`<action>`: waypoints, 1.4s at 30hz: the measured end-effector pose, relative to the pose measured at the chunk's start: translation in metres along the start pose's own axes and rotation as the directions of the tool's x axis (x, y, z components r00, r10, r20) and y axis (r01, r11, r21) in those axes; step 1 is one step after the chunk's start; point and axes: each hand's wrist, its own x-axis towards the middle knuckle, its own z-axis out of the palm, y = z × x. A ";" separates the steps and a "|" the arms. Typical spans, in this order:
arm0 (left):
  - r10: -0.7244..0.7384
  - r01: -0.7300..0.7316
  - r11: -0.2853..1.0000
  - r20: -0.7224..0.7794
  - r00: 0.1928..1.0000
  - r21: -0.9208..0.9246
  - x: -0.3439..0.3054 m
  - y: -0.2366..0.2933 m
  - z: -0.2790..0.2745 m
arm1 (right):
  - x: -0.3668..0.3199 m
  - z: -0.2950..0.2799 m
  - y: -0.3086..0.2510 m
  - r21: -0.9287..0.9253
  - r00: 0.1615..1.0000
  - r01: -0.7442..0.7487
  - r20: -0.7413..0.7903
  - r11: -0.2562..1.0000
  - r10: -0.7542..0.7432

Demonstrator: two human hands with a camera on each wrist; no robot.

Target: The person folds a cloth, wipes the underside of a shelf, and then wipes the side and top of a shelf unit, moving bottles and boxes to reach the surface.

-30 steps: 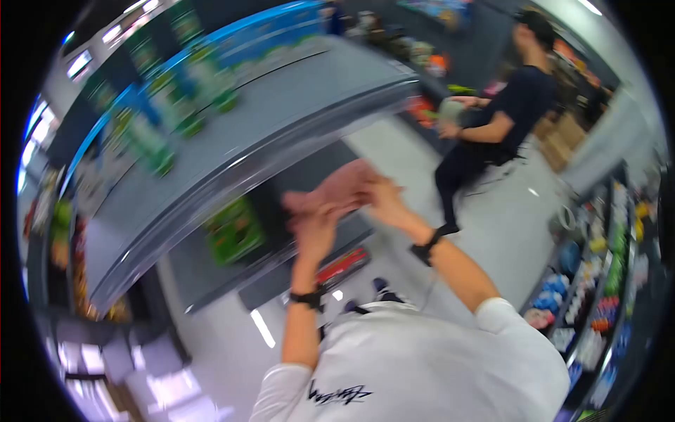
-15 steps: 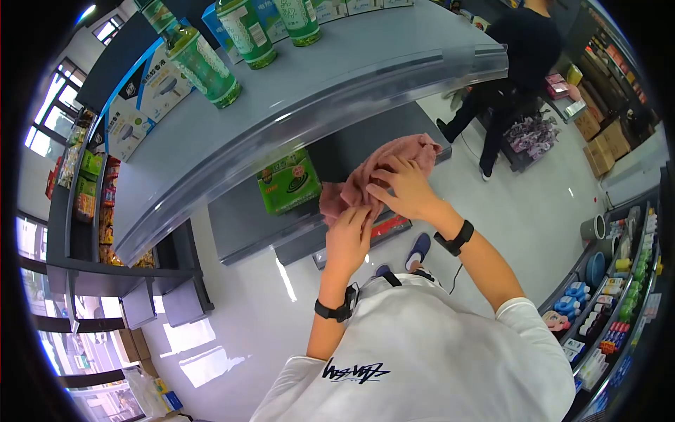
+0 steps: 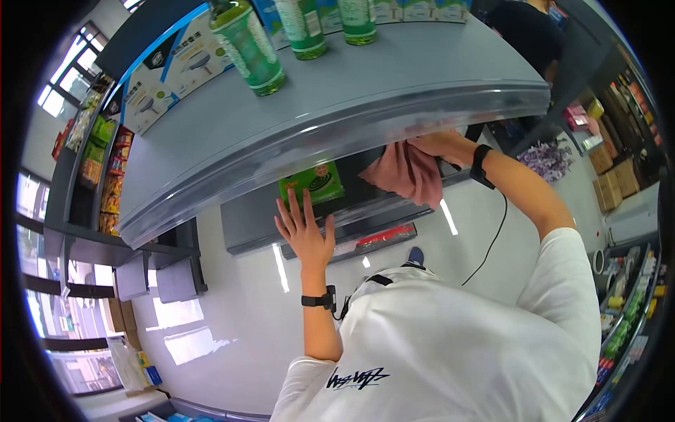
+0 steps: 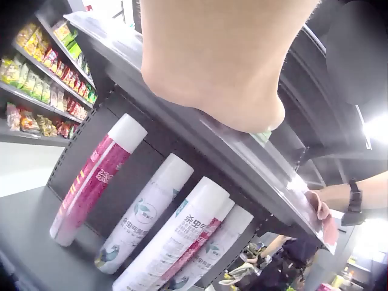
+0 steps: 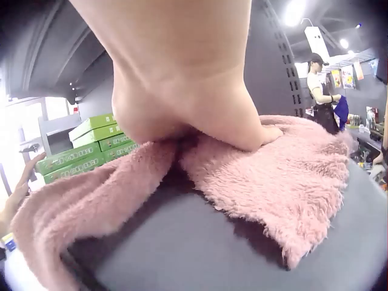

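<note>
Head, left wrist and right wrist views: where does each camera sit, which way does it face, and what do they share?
Head: on the head, facing forward and down over the shelf; shows the left hand, right hand and white shirt.
Left wrist: on that wrist, facing cans; the heel of the left hand fills the top.
Right wrist: on that wrist, facing the cloth, with green boxes behind; the right hand's heel fills the top.
Shared: head and right wrist both show cloth and boxes.
</note>
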 end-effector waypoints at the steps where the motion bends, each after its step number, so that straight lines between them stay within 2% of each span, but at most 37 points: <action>1: -0.011 0.011 1.000 -0.009 1.000 0.003 -0.002 -0.002 0.003 | 0.001 -0.006 -0.013 0.343 0.995 -0.090 0.063 0.935 0.073; 2: -0.020 0.020 1.000 -0.023 1.000 -0.004 0.000 0.000 0.005 | 0.003 -0.011 -0.025 0.635 0.981 -0.192 0.125 0.749 0.145; 3: -0.031 0.030 0.999 -0.039 0.999 -0.012 0.001 0.002 0.008 | 0.010 -0.013 -0.026 0.686 0.981 -0.190 0.148 0.702 0.121; 6: -0.015 0.013 0.999 -0.048 0.999 -0.034 0.001 -0.001 0.006 | 0.037 -0.004 -0.028 0.524 0.972 -0.011 0.205 0.852 -0.113; 8: -0.035 0.034 0.999 -0.039 0.999 -0.024 0.000 -0.001 0.004 | 0.052 0.004 -0.029 0.421 0.937 0.098 0.266 0.902 -0.226; 11: -0.043 0.042 0.998 -0.030 0.999 -0.051 0.000 -0.001 0.004 | 0.067 0.011 -0.034 0.343 0.873 0.236 0.336 0.909 -0.353; 14: -0.063 0.063 0.998 -0.018 0.998 -0.011 0.002 -0.002 0.007 | 0.069 0.021 -0.038 0.333 0.829 0.347 0.329 0.877 -0.453; 17: -0.010 0.010 1.000 -0.061 0.998 -0.011 0.000 -0.005 0.010 | 0.061 0.037 -0.039 0.293 0.801 0.456 0.277 0.840 -0.531; 19: 0.030 -0.033 0.999 -0.076 0.997 -0.036 -0.001 -0.005 0.012 | 0.055 0.061 -0.035 0.208 0.790 0.557 0.168 0.804 -0.590; 20: 0.037 -0.042 0.998 -0.101 0.994 -0.048 0.000 -0.006 0.012 | 0.050 0.079 -0.033 0.126 0.769 0.622 0.083 0.772 -0.633; 22: 0.047 -0.051 0.998 -0.125 0.991 -0.032 0.001 -0.004 0.010 | 0.026 0.096 -0.031 -0.143 0.668 0.717 -0.140 0.682 -0.731; 25: 0.048 -0.051 0.999 -0.128 0.991 -0.019 -0.002 -0.003 0.010 | -0.034 0.069 -0.053 0.236 0.762 0.633 -0.023 0.737 -0.647; 27: 0.051 -0.053 0.999 -0.137 0.989 -0.012 -0.005 0.001 0.014 | -0.056 0.091 -0.056 0.073 0.782 0.617 -0.174 0.784 -0.599; 29: 0.059 -0.052 0.998 -0.154 0.986 0.047 -0.004 -0.002 0.016 | -0.091 0.076 -0.088 -0.164 0.806 0.530 -0.207 0.832 -0.555; 31: 0.092 -0.083 0.995 -0.166 0.982 0.060 -0.004 0.000 0.016 | -0.111 0.090 -0.106 -0.242 0.784 0.433 -0.374 0.868 -0.496; 32: 0.072 -0.064 0.996 -0.157 0.985 0.054 -0.005 0.001 0.015 | -0.118 0.095 -0.111 -0.248 0.721 0.431 -0.484 0.868 -0.496; 33: 0.053 -0.046 0.998 -0.148 0.988 0.053 -0.005 0.000 0.014 | -0.128 0.101 -0.112 -0.253 0.719 0.412 -0.500 0.875 -0.483; 34: 0.057 -0.051 0.998 -0.156 0.986 0.045 -0.004 0.000 0.014 | -0.142 0.105 -0.109 -0.059 0.776 0.403 -0.507 0.913 -0.375; 35: 0.072 -0.066 0.997 -0.166 0.984 0.043 -0.004 0.000 0.014 | -0.157 0.112 -0.105 0.136 0.827 0.385 -0.491 0.913 -0.275; 37: 0.079 -0.067 0.995 -0.168 0.983 0.077 -0.005 -0.003 0.013 | -0.191 0.145 -0.079 0.088 0.917 0.322 -0.276 0.943 -0.288; 39: 0.082 -0.068 0.993 -0.159 0.984 0.094 -0.004 -0.005 0.013 | -0.230 0.188 -0.033 0.075 0.918 0.366 -0.196 0.928 -0.346; 41: 0.077 -0.066 0.996 -0.184 0.980 0.066 -0.007 -0.004 0.013 | -0.269 0.275 0.049 0.171 0.985 0.160 0.034 0.972 -0.168; 42: 0.079 -0.067 0.995 -0.180 0.980 0.072 -0.005 -0.003 0.009 | -0.307 0.318 0.079 0.286 0.994 -0.068 -0.066 0.956 0.091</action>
